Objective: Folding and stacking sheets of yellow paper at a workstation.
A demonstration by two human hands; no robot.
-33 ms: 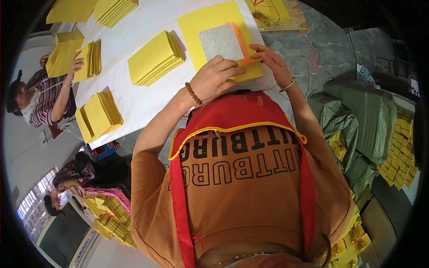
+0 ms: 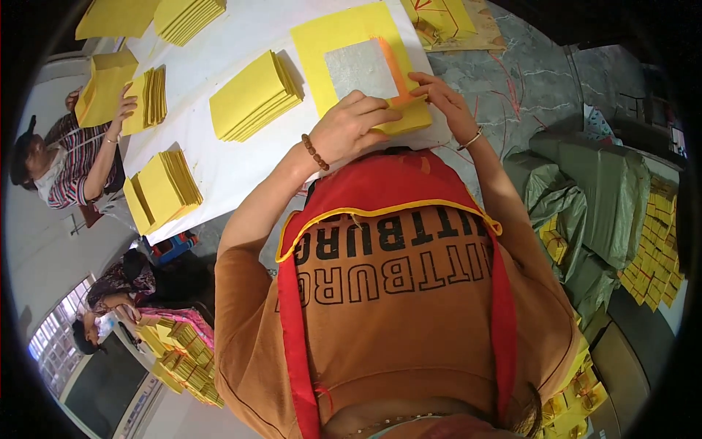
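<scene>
A stack of yellow paper [image 2: 310,55] lies on the table in front of me. On its top is a silvery foil square [image 2: 358,72], with an orange strip [image 2: 395,67] along the foil's right side. My left hand [image 2: 355,126] is at the near edge of the paper, its fingers curled onto the top sheet; the thumb is hidden. My right hand [image 2: 451,106] reaches in from the right. Its fingers are apart, and their tips touch the orange strip near the paper's right edge.
On the white-covered table [image 2: 219,172] stand a fanned stack of yellow paper pieces [image 2: 252,99] and other stacks. A co-worker [image 2: 80,157] handles yellow paper at the left; another person [image 2: 110,293] bends lower down. Green-wrapped bales [image 2: 589,183] stand at the right, red strings [image 2: 512,91] on the floor.
</scene>
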